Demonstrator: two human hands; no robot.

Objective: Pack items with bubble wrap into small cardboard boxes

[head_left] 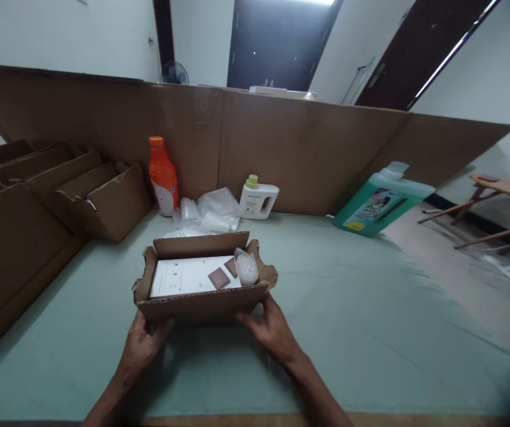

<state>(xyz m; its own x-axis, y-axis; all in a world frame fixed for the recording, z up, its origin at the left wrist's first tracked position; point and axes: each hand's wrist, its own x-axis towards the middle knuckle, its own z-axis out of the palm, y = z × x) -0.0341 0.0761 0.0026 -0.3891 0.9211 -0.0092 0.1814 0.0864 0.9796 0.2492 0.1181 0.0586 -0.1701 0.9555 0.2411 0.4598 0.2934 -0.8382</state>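
Between my two hands is an open cardboard box [206, 309], its near side tipped toward me. My left hand [143, 344] grips the lower left corner, and my right hand [273, 329] has the lower right corner; both thumbs lie along the near side, while the other fingers are partly hidden. Inside lies a white carton [184, 277] printed with brown squares. A wad of bubble wrap [246, 268] fills the right end of the box.
Loose bubble wrap [214, 207] lies behind the box, beside an orange bottle [162, 178] and a white jug [257, 198]. Several cardboard boxes [117, 201] stand at left. A green jug [377, 201] leans at right. A cardboard wall [295, 154] borders the green cloth [348, 314].
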